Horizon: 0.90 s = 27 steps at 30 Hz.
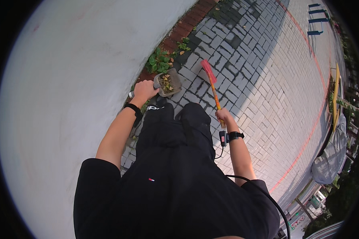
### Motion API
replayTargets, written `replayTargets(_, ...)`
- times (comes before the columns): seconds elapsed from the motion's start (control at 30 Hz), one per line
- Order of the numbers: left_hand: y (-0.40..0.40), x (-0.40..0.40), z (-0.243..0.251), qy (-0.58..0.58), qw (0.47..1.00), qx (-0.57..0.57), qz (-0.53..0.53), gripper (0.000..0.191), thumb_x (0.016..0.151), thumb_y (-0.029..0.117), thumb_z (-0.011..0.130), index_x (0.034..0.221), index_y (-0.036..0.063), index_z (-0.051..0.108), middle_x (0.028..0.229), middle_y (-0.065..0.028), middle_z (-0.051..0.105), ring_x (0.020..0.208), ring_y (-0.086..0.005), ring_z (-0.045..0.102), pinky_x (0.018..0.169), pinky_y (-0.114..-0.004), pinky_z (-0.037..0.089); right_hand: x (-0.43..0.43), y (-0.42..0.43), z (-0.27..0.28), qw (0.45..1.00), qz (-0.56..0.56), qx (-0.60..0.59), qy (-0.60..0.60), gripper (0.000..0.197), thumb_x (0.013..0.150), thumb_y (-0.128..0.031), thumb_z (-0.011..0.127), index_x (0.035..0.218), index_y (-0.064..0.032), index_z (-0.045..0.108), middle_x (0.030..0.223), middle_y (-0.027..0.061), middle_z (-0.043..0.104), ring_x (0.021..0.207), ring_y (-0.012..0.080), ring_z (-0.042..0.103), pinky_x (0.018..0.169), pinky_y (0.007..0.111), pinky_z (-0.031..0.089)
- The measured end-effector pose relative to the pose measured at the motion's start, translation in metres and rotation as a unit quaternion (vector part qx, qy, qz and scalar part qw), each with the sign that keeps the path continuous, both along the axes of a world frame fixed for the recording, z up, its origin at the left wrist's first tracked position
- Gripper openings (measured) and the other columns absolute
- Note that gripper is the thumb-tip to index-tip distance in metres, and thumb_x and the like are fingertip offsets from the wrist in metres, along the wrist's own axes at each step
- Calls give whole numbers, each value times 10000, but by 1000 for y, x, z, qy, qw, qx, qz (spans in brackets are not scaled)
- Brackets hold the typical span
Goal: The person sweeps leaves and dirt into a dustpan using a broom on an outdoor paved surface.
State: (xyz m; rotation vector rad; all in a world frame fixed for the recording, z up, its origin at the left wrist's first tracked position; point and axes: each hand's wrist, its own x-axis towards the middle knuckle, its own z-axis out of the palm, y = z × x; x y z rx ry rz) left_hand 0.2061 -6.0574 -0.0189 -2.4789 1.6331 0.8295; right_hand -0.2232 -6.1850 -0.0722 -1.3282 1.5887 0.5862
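My left hand (144,90) grips the grey handle (156,86) of a translucent plastic scoop (175,78). Dry yellow leaves and bits of debris (166,83) lie in the scoop, which is low over the paving near the wall; whether it touches the ground I cannot tell. On the other side, my right hand (223,115) is closed around the orange patterned handle (214,94) of a small broom. Its red bristle head (208,71) points away from me over the grey pavers, to the right of the scoop and apart from it.
A white wall (77,65) rises close on my left, with a red brick strip (185,25) along its foot. A leafy weed (158,61) grows beside the scoop. Blue metal bars (318,20) and a grey-covered vehicle (329,161) stand far right. A black cable (269,195) crosses my right sleeve.
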Motion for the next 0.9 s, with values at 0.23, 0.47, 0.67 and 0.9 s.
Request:
replayTargets(0.23, 16, -2, 2, -24, 985, 45, 162, 360, 798, 495, 665, 891, 159, 754, 803, -124, 714, 770, -328, 689, 692, -444, 552, 108, -141, -28, 987, 151, -24, 45, 246, 802, -135, 531, 756, 69, 660, 661, 171, 671, 616, 271, 696, 597, 382, 546)
replayTargets(0.47, -22, -41, 7, -30, 951, 78, 298, 455, 803, 537, 655, 890, 97, 731, 832, -145, 709, 814, -331, 690, 729, -429, 548, 167, -215, -86, 899, 433, -15, 65, 234, 791, -138, 526, 765, 32, 685, 735, 144, 709, 690, 260, 718, 637, 405, 568)
replayTargets(0.67, -7, -69, 5, -46, 928, 93, 358, 436, 800, 532, 658, 882, 110, 734, 819, -141, 709, 806, -326, 692, 721, -431, 551, 187, -182, -6, 832, 516, 195, 62, 223, 761, -123, 499, 718, 9, 673, 703, 137, 694, 645, 269, 680, 607, 384, 524)
replayTargets(0.9, 14, -81, 2, -28, 932, 90, 351, 434, 793, 526, 663, 910, 116, 739, 789, -136, 706, 803, -313, 692, 716, -433, 548, 141, -238, 3, 872, 399, 283, 30, 59, 740, -50, 578, 725, 3, 557, 560, 42, 498, 440, 145, 473, 405, 323, 404)
